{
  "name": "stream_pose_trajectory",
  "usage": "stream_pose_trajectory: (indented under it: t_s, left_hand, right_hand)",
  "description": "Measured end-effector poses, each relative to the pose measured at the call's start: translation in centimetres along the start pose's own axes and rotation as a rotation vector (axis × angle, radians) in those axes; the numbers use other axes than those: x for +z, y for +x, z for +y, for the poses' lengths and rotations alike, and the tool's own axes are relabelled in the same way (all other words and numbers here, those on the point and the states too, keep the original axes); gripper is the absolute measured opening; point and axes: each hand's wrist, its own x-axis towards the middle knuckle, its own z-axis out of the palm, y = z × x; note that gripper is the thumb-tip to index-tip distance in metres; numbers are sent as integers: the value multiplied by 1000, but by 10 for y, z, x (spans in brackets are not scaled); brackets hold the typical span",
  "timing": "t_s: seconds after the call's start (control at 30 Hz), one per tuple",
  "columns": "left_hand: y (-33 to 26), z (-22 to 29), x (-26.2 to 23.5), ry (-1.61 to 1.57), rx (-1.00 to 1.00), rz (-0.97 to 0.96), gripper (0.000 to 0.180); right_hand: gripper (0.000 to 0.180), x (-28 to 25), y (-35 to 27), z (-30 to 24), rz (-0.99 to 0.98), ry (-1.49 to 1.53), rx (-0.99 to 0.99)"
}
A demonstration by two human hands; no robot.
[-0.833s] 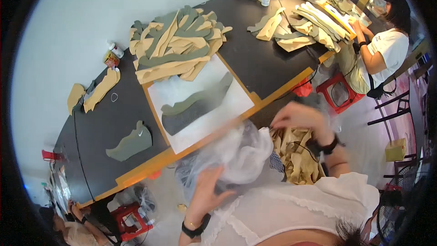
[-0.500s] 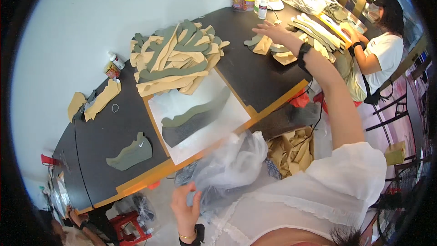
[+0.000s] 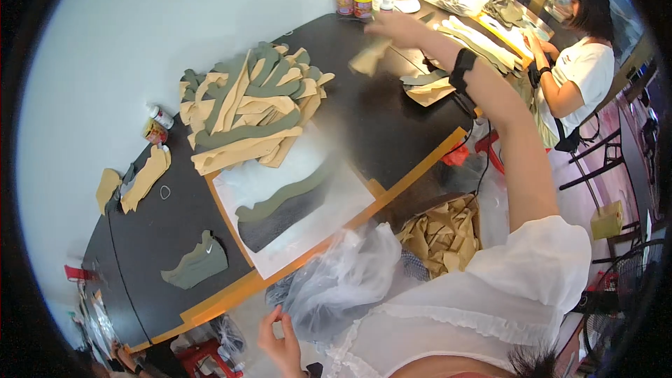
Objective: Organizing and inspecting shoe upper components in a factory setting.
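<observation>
My right hand [image 3: 395, 28] reaches across to the far side of the dark table, its fingers partly smeared by motion. A tan-backed shoe upper piece [image 3: 369, 58] hangs blurred from it. Other pieces [image 3: 428, 87] lie beside the wrist. In front of me, my left hand [image 3: 280, 341] hovers by a clear plastic bag [image 3: 350, 273], thumb and fingertips curled together; what they hold, if anything, I cannot make out. On a white sheet [image 3: 280, 259] rest a long wavy olive strip [image 3: 283, 199] and a dark grey piece [image 3: 269, 231]. A large heap of tan and olive pieces [image 3: 245, 108] covers the sheet's far end.
An olive shoe piece [image 3: 196, 266] and tan pieces [image 3: 147, 178] lie at left. Jars [image 3: 353, 3] and bottles stand along the wall. Crumpled brown paper [image 3: 444, 234] fills a container below the table edge. A co-worker [image 3: 581, 63] handles strips at far right.
My right hand has moved left, and a tan-backed piece has left its group with it. My left hand has dropped lower, its fingertips closer together. The view has shifted slightly.
</observation>
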Motion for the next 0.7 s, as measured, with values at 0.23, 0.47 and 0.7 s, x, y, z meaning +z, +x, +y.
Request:
stream_pose_trajectory:
  t_s: [0.23, 0.47, 0.7]
  left_hand:
    - [21, 12, 9, -8, 53, -107, 19]
    - [23, 8, 12, 35, 12, -125, 22]
    - [48, 35, 21, 125, 266, -134, 30]
  right_hand:
    - [108, -47, -79, 113, -131, 269, 456]
    - [117, 10, -137, 61, -282, 564, 565]
    - [106, -1, -131, -41, -569, 213, 317]
